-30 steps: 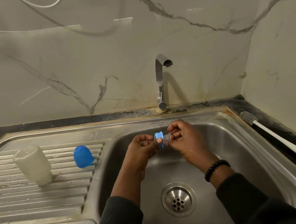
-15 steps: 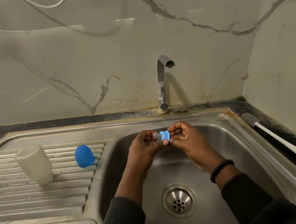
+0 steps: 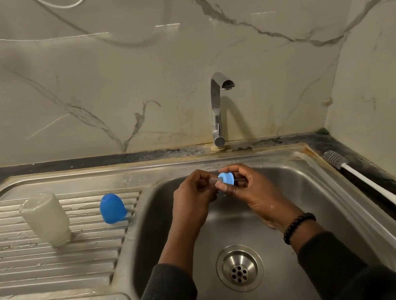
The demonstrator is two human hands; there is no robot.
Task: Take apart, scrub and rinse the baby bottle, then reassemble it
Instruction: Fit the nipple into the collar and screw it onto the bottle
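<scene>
Fingers [image 3: 219, 185] of both hands curl round a small blue bottle ring [image 3: 226, 179] w/ a clear teat [image 3: 212, 180] poking out its left side, held above the far part of the steel sink [image 3: 308, 184]. The left hand [image 3: 194, 197] pinches the clear teat end; the right hand [image 3: 249, 188] grips the blue ring, thumb across its near face. Both wrists reach in from the near edge in dark sleeves; a black bead bracelet [image 3: 298, 226] sits on the right wrist.

On the ribbed drainboard [image 3: 41, 265], left of the basin, the cloudy bottle body [image 3: 45, 219] stands upside down, mouth on the ridges. The blue dome cap [image 3: 112, 211] rests just right of it, near the basin's left rim, apart from the bottle.

A long bottle brush [image 3: 368, 183], grey bristles at the far end & white handle, lies along the dark desk [image 3: 384, 187] strip right of the sink, running toward the near right corner. The chrome tap [image 3: 219, 110] rises behind the basin at centre, spout turned right; no water stream visible. The round drain strainer [image 3: 239, 267] sits in the basin floor, nearer than the hands. Marble-look wall tiles [image 3: 102, 74] back the scene, w/ a white cable [image 3: 62, 4] looping at top. Wet streaks show on the near-left desk surface.
</scene>
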